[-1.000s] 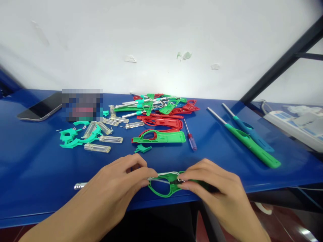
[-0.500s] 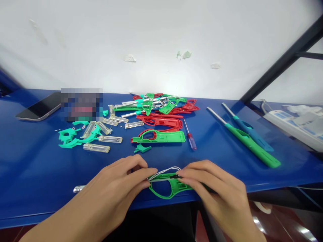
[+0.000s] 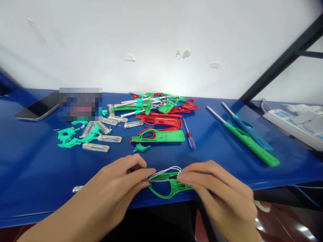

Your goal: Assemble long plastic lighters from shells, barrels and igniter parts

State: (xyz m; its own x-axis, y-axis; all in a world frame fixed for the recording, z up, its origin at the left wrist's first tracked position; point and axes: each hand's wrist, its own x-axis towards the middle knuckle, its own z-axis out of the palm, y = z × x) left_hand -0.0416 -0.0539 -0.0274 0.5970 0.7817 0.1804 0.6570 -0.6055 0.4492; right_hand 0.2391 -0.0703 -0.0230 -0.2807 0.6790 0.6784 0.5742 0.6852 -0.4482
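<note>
A shell of glossy green plastic, with an open oval loop and ribbed inside, lies between the fingers of the two hands at the counter's near edge. Thin white wires arch over it; a narrow pale strip and a small black piece run beneath them. A shiny metal tip shows beyond the left hand.

The counter is smooth and blue. Beyond the left fingers are clear, boxy tanks and curved teal clips, with a dark phone farther back. Straight ahead of both fingers are a green half, a red half and, behind, a tangled pile of parts. A screwdriver lies ahead of the right fingers; to their right are a green lighter and a blue lighter.

The left hand hides whatever lies between shell and tip; the right hand covers the shell's far right end. The left thumb and forefinger pinch the wires at the loop's left end. The right fingers are closed on the wires' other end, beside the black piece.
</note>
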